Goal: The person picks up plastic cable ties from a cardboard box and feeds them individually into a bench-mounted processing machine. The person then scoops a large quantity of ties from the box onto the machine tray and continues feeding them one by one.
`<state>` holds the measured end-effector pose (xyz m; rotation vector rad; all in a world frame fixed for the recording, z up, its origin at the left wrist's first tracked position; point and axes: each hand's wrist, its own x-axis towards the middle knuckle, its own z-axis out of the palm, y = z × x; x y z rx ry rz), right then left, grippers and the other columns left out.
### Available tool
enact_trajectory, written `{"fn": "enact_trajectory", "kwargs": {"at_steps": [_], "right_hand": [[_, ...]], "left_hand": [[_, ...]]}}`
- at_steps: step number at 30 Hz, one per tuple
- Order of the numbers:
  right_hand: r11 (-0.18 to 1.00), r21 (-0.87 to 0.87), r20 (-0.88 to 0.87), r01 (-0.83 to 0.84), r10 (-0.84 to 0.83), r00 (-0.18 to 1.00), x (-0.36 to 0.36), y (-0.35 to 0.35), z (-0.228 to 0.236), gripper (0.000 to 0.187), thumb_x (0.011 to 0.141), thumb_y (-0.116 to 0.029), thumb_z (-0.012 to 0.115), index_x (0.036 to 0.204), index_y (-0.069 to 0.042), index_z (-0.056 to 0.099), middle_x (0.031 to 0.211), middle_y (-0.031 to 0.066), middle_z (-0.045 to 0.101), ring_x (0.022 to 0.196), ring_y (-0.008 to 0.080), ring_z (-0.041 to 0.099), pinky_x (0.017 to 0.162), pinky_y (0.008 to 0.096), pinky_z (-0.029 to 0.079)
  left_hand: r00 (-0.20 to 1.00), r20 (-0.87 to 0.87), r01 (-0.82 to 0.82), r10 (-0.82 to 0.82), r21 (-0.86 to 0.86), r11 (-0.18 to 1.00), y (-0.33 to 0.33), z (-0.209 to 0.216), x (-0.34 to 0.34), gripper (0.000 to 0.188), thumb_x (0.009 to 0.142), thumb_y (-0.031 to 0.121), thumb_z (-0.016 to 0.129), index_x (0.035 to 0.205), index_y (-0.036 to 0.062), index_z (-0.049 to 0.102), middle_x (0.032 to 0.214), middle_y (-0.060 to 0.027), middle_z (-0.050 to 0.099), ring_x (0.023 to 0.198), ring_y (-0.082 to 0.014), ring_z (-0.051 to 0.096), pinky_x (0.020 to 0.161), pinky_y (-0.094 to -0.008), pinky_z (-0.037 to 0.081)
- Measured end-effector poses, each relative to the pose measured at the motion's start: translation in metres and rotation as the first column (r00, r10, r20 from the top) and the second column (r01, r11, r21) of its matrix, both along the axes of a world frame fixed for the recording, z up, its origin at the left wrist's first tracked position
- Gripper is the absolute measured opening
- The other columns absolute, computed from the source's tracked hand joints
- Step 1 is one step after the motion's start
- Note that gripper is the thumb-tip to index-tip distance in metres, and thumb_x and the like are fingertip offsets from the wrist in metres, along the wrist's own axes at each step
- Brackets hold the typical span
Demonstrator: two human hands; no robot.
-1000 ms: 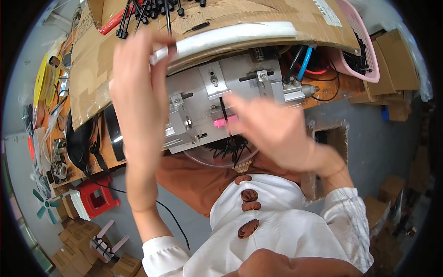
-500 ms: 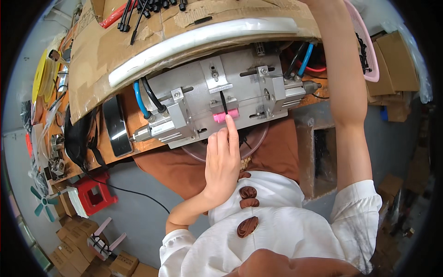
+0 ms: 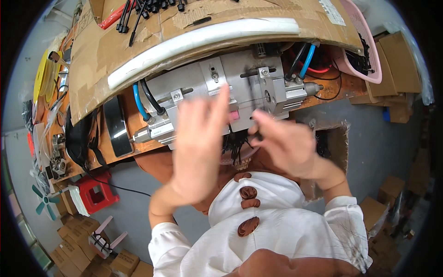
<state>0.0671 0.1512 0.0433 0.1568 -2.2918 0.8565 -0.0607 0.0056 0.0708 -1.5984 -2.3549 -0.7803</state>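
Observation:
A grey metal fixture with clamp blocks at both sides lies before me. At its front middle a small pink block shows beside my left hand. That hand is blurred, its fingers stretched out over the fixture's left half, holding nothing I can see. My right hand is at the fixture's front edge, right of the pink block, thumb and fingers pinched together. A smeared thin black stem rises above its fingertips and seems held by them. Between the hands, thin black stems lie bunched in a bowl on my lap.
A cardboard sheet with a white foam strip overhangs the fixture. Black parts lie on it. At right stands a pink basket; at left lies a phone. Blue tubes enter the clamp blocks. A red stool stands below.
My right hand has come back from beyond the cardboard to the fixture, with a thin black stem. My left hand has lifted off the pink block and moved left.

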Motion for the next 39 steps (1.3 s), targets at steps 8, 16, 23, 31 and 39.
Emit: {"fn": "enact_trajectory", "kwargs": {"at_steps": [8, 16, 23, 31, 39], "right_hand": [[0.994, 0.056, 0.197, 0.089, -0.098, 0.976, -0.007, -0.044, -0.051, 0.061, 0.072, -0.002, 0.073, 0.129, 0.003, 0.053, 0.057, 0.0046, 0.049, 0.049, 0.0166, 0.051, 0.046, 0.0314, 0.041], [0.984, 0.172, 0.241, 0.044, -0.086, 0.967, -0.014, -0.014, 0.002, 0.050, 0.073, -0.006, 0.073, 0.120, 0.001, 0.057, 0.074, 0.0069, 0.061, 0.061, 0.0194, 0.061, 0.050, 0.0297, 0.047], [0.734, 0.549, 0.006, 0.400, -0.482, 0.876, -0.157, 0.094, 0.074, 0.030, 0.088, -0.019, 0.062, 0.108, 0.003, 0.057, 0.089, 0.0171, 0.062, 0.073, 0.0209, 0.061, 0.060, 0.0325, 0.051], [0.981, 0.017, 0.390, 0.192, -0.183, 0.902, -0.110, 0.096, 0.119, 0.017, 0.085, -0.013, 0.060, 0.097, -0.001, 0.063, 0.079, 0.0119, 0.065, 0.067, 0.0199, 0.060, 0.058, 0.0299, 0.044], [0.995, 0.005, 0.030, 0.101, -0.101, 0.994, -0.010, 0.018, 0.017, 0.039, 0.073, 0.004, 0.070, 0.111, 0.001, 0.062, 0.094, 0.0127, 0.068, 0.071, 0.0187, 0.065, 0.059, 0.0295, 0.052]], "left_hand": [[0.994, 0.086, -0.072, 0.060, 0.146, 0.987, 0.085, 0.040, -0.142, 0.014, 0.072, -0.001, 0.067, 0.082, -0.0014, 0.058, 0.083, -0.0189, 0.057, 0.084, -0.0348, 0.056, 0.078, -0.0385, 0.045], [0.978, 0.208, -0.057, 0.021, 0.173, 0.983, 0.020, 0.049, -0.109, 0.016, 0.080, -0.004, 0.061, 0.095, 0.0020, 0.064, 0.081, -0.0097, 0.059, 0.072, -0.0235, 0.056, 0.069, -0.0310, 0.047], [0.982, 0.091, -0.168, 0.165, 0.027, 0.985, -0.037, -0.017, 0.034, 0.056, 0.075, -0.010, 0.057, 0.130, -0.0039, 0.051, 0.103, -0.0130, 0.056, 0.090, -0.0255, 0.052, 0.079, -0.0341, 0.045], [0.984, 0.021, -0.172, 0.176, -0.136, 0.976, -0.011, -0.062, 0.061, 0.070, 0.069, -0.009, 0.056, 0.136, -0.0101, 0.038, 0.097, -0.0121, 0.050, 0.087, -0.0242, 0.050, 0.077, -0.0313, 0.047], [0.967, 0.182, -0.148, 0.180, -0.176, 0.973, -0.021, -0.051, 0.060, 0.073, 0.074, -0.014, 0.059, 0.142, -0.0039, 0.033, 0.109, -0.0162, 0.051, 0.096, -0.0307, 0.048, 0.082, -0.0368, 0.045]]}}
